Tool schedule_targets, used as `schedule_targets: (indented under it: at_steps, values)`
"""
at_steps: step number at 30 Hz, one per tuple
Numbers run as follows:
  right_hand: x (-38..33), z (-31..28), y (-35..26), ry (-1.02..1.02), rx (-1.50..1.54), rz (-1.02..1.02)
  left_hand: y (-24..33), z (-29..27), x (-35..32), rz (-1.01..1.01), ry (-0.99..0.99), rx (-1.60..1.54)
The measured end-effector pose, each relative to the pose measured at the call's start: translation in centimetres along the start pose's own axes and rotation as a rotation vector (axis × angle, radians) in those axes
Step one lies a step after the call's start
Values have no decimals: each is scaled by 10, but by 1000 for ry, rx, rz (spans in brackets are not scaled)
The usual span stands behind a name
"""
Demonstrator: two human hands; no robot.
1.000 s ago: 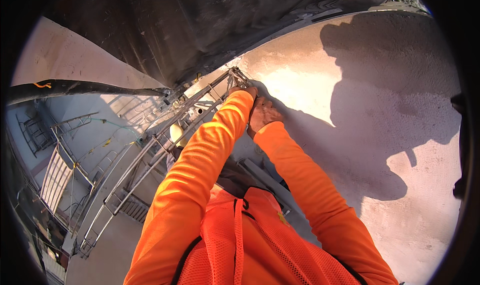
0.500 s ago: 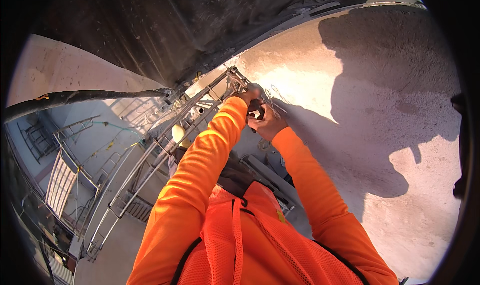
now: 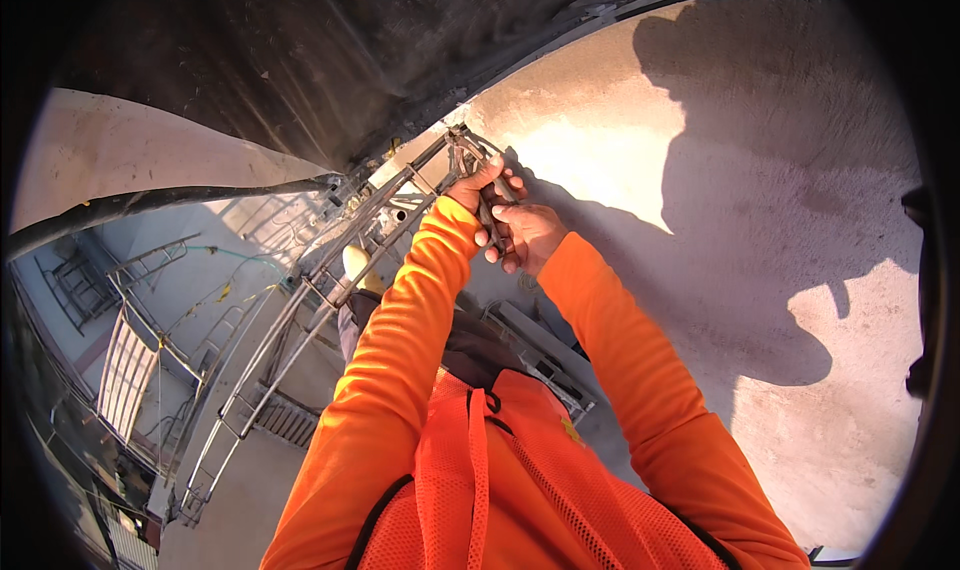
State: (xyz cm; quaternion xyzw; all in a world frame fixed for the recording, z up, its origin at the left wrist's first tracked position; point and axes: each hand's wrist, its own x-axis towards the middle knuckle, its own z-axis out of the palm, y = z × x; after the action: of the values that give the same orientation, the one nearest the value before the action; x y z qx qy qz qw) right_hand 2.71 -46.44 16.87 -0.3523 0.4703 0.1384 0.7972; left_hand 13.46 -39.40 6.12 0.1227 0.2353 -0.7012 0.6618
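Far left: slatted panel [image 3: 128,375] is leaning inside a metal rack; black tube-like edge [image 3: 170,202] is running above it. Thin teal line [image 3: 243,255] is trailing to the right.

Centre-left: metal lattice frame [image 3: 326,300] is slanting from lower left up to its narrow upper end. Pale yellow rounded object [image 3: 356,262] is showing just beside the frame's right edge.

Centre: left hand [image 3: 476,185] is gripping the upper part of a dark tool [image 3: 488,215], fingers curling round it, close by the frame's upper end. Tool is appearing slim, barlike, grey-brown, worn and matte, with two narrow limbs and sun catching parts of it; fingers are covering much of it, so exact kind cannot be told.

Right hand [image 3: 533,235] is gripping the tool's lower portion, thumb over it, fingers bending beneath.

Right: pale rough concrete surface [image 3: 840,430] is carrying a large shadow [image 3: 770,160] toward its upper edge.
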Motion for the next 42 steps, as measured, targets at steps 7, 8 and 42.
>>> schedule_targets:
  at_steps: [7,8,42]
  values:
    - [-14,53,-16,787,-1795,12,5,27,48,-193,759,795]
    - [-8,57,-13,820,-1862,-27,5,21,47,-132,700,882]
    - [4,-3,-2,132,-201,-32,30,7,7,45,313,575]
